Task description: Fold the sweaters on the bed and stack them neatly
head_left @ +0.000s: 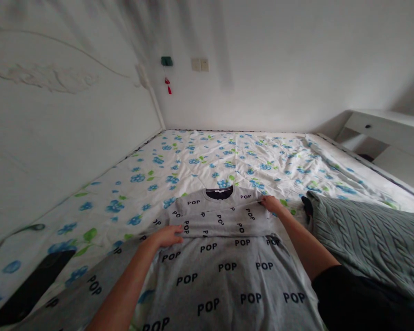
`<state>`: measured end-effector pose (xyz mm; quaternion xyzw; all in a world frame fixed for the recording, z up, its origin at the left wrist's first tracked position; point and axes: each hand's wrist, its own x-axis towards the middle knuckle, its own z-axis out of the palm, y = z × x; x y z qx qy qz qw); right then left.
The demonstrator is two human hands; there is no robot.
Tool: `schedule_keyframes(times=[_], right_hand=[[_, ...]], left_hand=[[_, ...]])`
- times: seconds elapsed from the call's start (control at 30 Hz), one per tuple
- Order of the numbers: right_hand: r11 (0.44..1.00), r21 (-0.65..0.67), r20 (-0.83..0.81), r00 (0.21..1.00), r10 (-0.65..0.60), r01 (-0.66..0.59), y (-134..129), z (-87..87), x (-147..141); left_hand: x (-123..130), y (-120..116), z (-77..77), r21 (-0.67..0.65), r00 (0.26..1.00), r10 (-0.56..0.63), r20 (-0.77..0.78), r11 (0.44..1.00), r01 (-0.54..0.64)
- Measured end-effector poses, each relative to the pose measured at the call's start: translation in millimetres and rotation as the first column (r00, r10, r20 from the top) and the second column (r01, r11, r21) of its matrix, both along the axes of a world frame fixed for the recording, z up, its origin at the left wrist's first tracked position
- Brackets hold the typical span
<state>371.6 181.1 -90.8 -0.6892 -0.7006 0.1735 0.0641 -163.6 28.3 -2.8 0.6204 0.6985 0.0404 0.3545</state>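
Observation:
A grey shirt (224, 276) printed with black "POP" words lies on the bed, its dark-lined collar pointing away from me. One sleeve is folded across the chest. My right hand (269, 203) pinches the cloth at the right shoulder. My left hand (169, 236) rests on the shirt's left side near the folded sleeve, with its fingers apart. The other sleeve stretches out toward the lower left, partly behind my left forearm.
A folded grey-green cable-knit garment (365, 239) lies at the right. At the lower left is a black phone-like object (31, 289), with a cable end (37, 227) above it. White furniture (393, 138) stands beyond the flowered bedsheet (193, 161); walls border the bed.

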Motion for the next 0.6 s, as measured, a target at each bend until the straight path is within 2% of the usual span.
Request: schedule_keyframes(times=[0.1,0.2,0.27,0.33,0.4,0.47,0.53,0.6], right_hand=[[0.997,-0.019,0.038,0.996,-0.077,0.078,0.2,-1.6,11.2],[0.989,-0.018,0.043,0.988,-0.145,0.146,-10.6,-5.7,8.9],[0.981,0.027,0.011,0.981,-0.193,0.193,-22.7,-8.9,-0.4],[0.966,0.139,-0.035,0.975,-0.217,0.220,-40.2,-13.2,-13.2],[0.943,0.274,-0.063,0.982,-0.180,0.191,-64.2,-20.6,-27.0],[0.937,0.336,-0.060,0.995,-0.079,0.095,-93.2,-31.7,-39.2],[0.954,0.299,-0.054,0.998,0.010,0.007,-121.9,-44.4,-46.0],[0.978,0.208,-0.046,0.999,0.013,-0.003,-144.9,-54.4,-44.9]], left_hand=[[-1.2,1.7,-1.5,-0.015,1.000,-0.017,-0.018,1.000,0.017],[-3.4,2.6,-3.2,-0.014,1.000,-0.014,0.018,1.000,0.015],[-5.3,1.8,-3.1,-0.012,0.999,-0.018,0.051,1.000,0.019],[-6.1,-0.1,-1.4,-0.012,0.998,-0.031,0.059,0.999,0.031],[-4.9,-2.4,2.1,-0.018,0.999,-0.037,0.038,0.999,0.038],[-1.9,-4.9,6.9,-0.019,0.999,-0.031,0.021,0.999,0.031],[1.6,-7.7,12.4,-0.017,1.000,-0.023,0.016,1.000,0.023],[4.3,-12.1,18.5,0.000,0.999,-0.001,0.036,1.000,0.000]])
